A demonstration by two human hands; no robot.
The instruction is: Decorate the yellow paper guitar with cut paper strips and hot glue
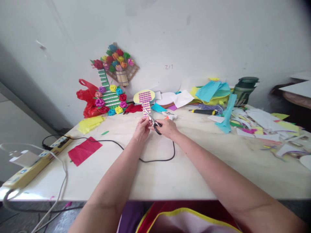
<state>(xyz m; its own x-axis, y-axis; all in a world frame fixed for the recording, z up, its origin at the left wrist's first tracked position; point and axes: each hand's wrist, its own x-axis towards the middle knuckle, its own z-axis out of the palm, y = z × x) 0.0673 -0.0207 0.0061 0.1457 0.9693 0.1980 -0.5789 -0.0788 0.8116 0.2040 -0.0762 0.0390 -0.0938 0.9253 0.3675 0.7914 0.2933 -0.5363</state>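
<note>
Near the middle of the table, my right hand (168, 127) is closed round the black handles of a pair of scissors (155, 123). The silver blades point up and to the left, over the tips of my left hand. My left hand (142, 128) is pinched shut just beside them; whatever small thing it holds is too hidden to name. Right behind both hands stands a yellow oval paper piece (136, 97) with a purple-and-white woven strip (145, 103) running down from it. A hot glue gun (172, 116) lies just behind my right hand, and its black cord (157, 160) loops in front.
At the left are a power strip (36, 166), red paper (85, 151) and yellow paper (91, 124). Paper-flower crafts (110, 98) lean against the wall. On the right lie a black-and-yellow tool (202, 112), a dark green bottle (245, 92) and many paper scraps (262, 119).
</note>
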